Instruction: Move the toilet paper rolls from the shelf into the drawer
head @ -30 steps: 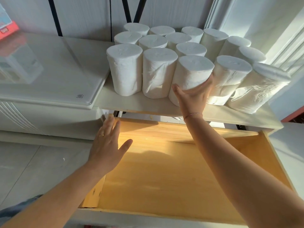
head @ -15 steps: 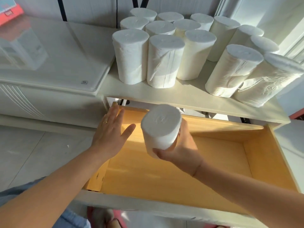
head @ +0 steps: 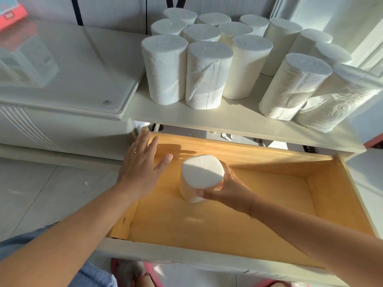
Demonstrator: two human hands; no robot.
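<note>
My right hand grips one white toilet paper roll, held upright inside the open wooden drawer, low over its left part; whether it touches the drawer floor I cannot tell. My left hand hovers flat, fingers spread, over the drawer's left wall near its back corner, holding nothing. Several more white rolls stand close together on the pale shelf just above and behind the drawer. The two rolls at the right end lean outward.
A white cabinet with a glossy glass top adjoins the shelf on the left. A red-edged box lies at its far left corner. Pale floor tiles lie to the left. My feet in pink slippers show below the drawer front.
My right hand took a front roll off the shelf and has carried it down into the drawer, lower than half a second ago. My left hand stayed near the drawer's left back corner.
</note>
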